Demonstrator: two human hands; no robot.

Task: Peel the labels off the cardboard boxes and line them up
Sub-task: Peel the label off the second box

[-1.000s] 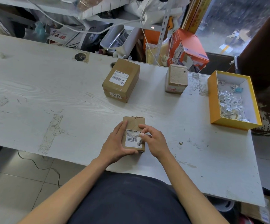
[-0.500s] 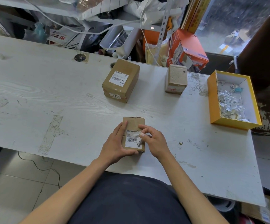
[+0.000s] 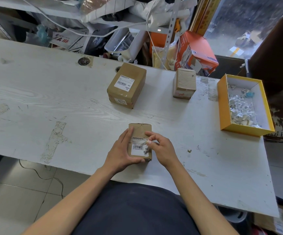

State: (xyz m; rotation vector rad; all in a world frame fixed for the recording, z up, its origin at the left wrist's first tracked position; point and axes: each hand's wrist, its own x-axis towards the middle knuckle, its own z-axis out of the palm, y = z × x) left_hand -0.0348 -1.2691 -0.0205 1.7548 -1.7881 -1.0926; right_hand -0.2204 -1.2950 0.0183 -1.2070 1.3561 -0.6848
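Head view: near edge of the table (image 3: 35, 102), left hand (image 3: 122, 152) grips a small cardboard box (image 3: 140, 131); right hand (image 3: 161, 147) pinches its white label (image 3: 138, 147), partly peeled. Three boxes in all: two farther back.

The left hand (image 3: 123, 150) covers the left side of the small box (image 3: 140, 131), and its thumb hides the box's near bottom edge. The right hand (image 3: 162, 149) hides the box's right side and the right edge of the label (image 3: 138, 146); a lifted, crumpled corner blurs the print beneath it. The label's small text is too fine to read. Both forearms run out of the bottom edge. Paper scraps in the yellow tray (image 3: 222, 106) are too small to tell apart. The shelf clutter (image 3: 120, 22) behind the table is cut off by the top edge, and a brown chair (image 3: 276, 53) is cut off at the right
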